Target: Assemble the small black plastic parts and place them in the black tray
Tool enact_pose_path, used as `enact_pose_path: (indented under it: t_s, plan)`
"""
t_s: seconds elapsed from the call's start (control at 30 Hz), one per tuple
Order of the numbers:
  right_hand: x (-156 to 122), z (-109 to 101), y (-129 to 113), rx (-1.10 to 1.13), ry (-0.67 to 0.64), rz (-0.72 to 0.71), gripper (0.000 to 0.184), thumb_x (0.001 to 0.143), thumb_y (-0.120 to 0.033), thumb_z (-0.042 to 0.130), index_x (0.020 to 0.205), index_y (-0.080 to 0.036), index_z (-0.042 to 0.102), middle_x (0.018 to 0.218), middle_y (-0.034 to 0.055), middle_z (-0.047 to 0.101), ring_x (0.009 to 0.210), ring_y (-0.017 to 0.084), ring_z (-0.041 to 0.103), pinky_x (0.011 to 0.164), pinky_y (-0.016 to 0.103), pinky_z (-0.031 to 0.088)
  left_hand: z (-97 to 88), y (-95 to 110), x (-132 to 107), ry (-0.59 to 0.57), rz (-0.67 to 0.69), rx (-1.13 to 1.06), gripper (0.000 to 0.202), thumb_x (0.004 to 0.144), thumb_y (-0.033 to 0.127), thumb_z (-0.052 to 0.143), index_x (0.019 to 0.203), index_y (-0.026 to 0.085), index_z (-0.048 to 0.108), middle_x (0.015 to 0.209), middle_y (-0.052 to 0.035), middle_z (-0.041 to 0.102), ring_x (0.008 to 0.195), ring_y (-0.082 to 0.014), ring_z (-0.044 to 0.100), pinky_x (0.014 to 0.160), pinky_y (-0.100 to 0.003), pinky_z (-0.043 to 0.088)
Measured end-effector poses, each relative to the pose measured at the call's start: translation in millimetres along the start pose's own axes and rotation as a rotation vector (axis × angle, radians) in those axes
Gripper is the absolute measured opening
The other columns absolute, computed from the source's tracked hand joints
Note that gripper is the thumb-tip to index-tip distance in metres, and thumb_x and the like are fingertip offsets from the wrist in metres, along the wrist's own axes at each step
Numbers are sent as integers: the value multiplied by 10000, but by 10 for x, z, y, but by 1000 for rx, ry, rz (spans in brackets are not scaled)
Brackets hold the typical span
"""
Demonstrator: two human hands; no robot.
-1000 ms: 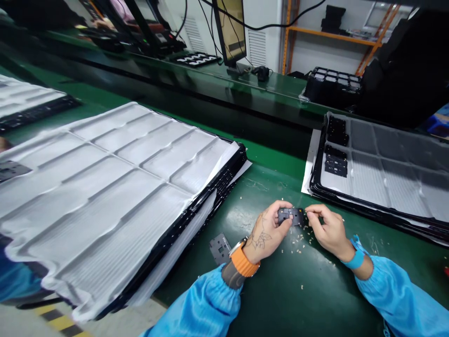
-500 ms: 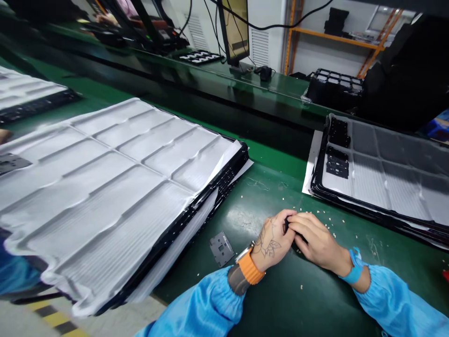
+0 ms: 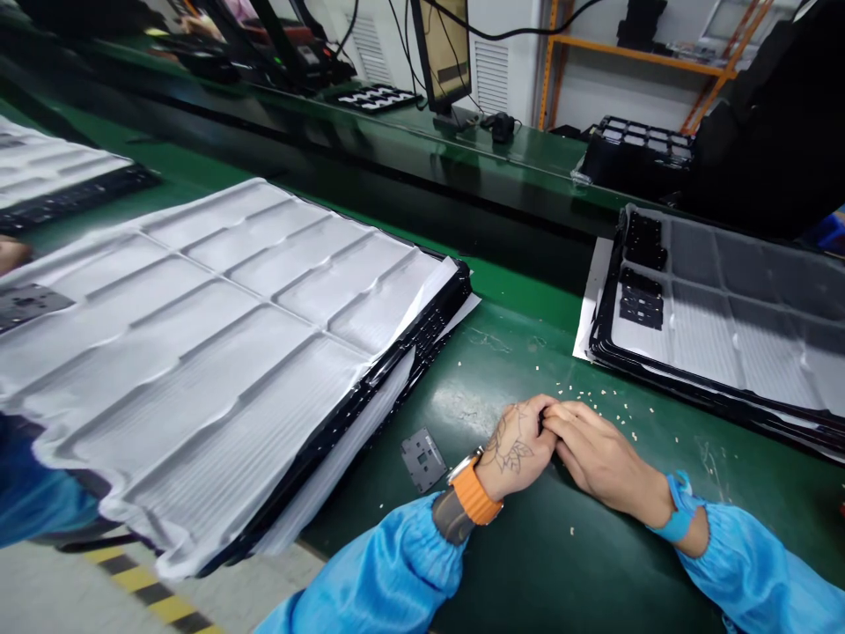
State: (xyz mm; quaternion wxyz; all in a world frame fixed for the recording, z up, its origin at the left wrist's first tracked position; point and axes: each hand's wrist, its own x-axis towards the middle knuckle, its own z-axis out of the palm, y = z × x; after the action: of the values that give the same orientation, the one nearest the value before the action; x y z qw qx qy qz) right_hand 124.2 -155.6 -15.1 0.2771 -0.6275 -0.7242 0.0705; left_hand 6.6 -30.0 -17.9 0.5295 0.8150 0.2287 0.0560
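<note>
My left hand (image 3: 513, 447) and my right hand (image 3: 594, 453) are pressed together low over the green bench (image 3: 594, 563), fingers curled inward. Between them only a sliver of a small black plastic part (image 3: 542, 422) shows; the rest is hidden by my fingers. A second flat grey-black part (image 3: 423, 459) lies on the bench just left of my left wrist, which wears an orange watch band. Small pale crumbs (image 3: 594, 394) are scattered on the bench beyond my hands.
A stack of black trays under white foam sheet (image 3: 217, 326) fills the left. A black tray (image 3: 719, 308) at right holds a few black parts (image 3: 639, 299). Behind are a raised shelf, a monitor (image 3: 444, 53) and another tray stack (image 3: 637, 150). Another person's sleeve (image 3: 33, 502) is at far left.
My hands have closed together over the black part, which was held openly between my fingertips a second ago, and dropped slightly toward the bench.
</note>
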Motion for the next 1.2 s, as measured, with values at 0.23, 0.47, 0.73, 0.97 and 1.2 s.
enact_pose_path:
  t_s: [0.23,0.47,0.73,0.97,1.2]
  plan:
    - [9,-15,24,50,62,-8,256,983,-99,435,1193,-167,565,1076,109,639,1054,261,585,899,441,560,17,-57,8,29,18,-45,383,780,103,507,1134,149,645,827,-36,691,716,-170,617,705,-283,477]
    - [5,-46,106,191,383,5,366,910,-95,570,1261,-191,532,1189,120,635,1111,257,601,952,477,535,-21,-46,1,75,69,-250,313,875,219,552,1177,160,614,931,-43,698,749,-138,624,717,-250,487]
    - [-12,-8,117,161,167,-59,410,918,-69,503,1312,-183,510,1227,119,610,1196,271,543,989,481,527,38,-73,-28,78,56,-171,344,855,178,542,1192,181,612,889,-24,694,695,-133,607,676,-245,493]
    - [13,-51,78,157,112,-39,330,962,-72,474,1269,-173,541,1142,106,629,1145,251,565,965,423,557,12,-16,-32,83,52,-98,331,839,160,528,1154,161,629,791,-16,671,650,-135,589,638,-238,467]
    - [12,-55,107,115,79,-26,239,953,-73,473,1138,-178,582,1030,89,636,1044,244,574,892,426,551,32,-56,-14,62,48,-47,332,836,163,539,1156,157,627,741,-8,638,626,-134,551,621,-243,443]
